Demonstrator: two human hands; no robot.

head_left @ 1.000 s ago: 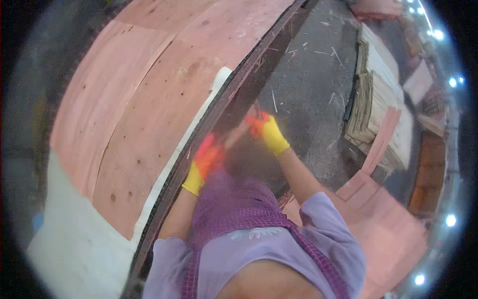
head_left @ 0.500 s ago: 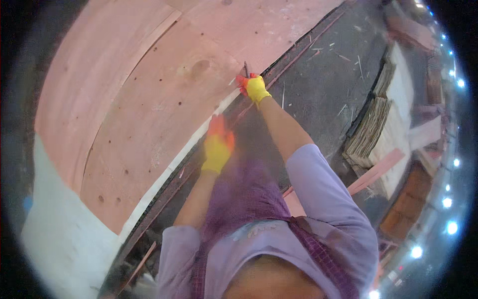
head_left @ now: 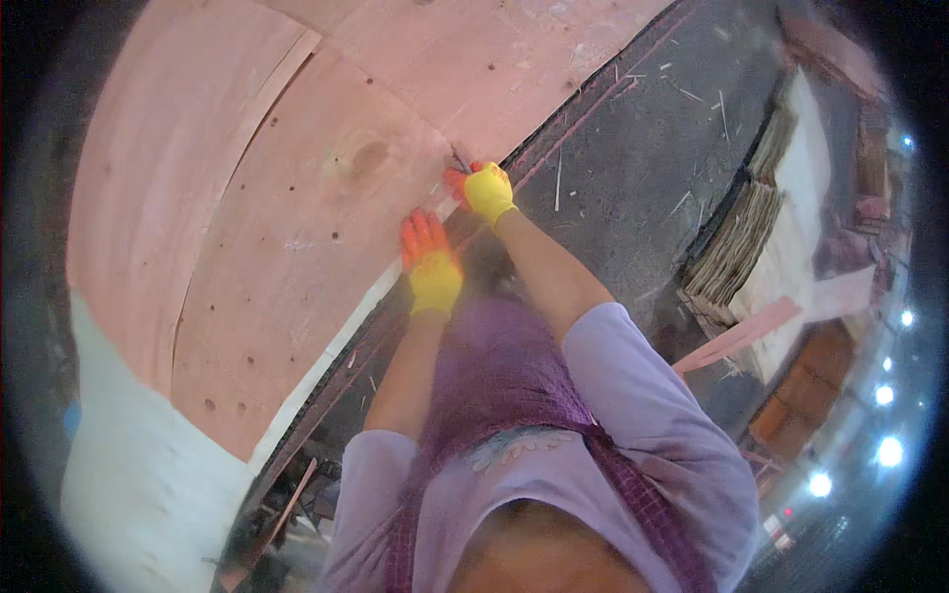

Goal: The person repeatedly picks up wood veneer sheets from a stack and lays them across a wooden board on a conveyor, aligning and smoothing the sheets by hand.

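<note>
1. The wood sheet (head_left: 297,227) lies flat on the stack, as half a second earlier.
2. The right hand (head_left: 486,190) stays pinched on its edge.
3. The left hand (head_left: 431,265) presses flat, fingers spread, slightly nearer the right.
4. Stacked boards (head_left: 741,247) sit well apart on the floor (head_left: 633,148).

Left hand (head_left: 432,267) moved up to the veneer sheet (head_left: 297,227) edge, closer to right hand (head_left: 486,190), which barely shifted along that edge.

A thin pinkish-brown veneer sheet (head_left: 297,227) lies flat, a dark knot near its right edge, overlapping a neighbouring sheet (head_left: 494,59), seemingly along a seam.
</note>
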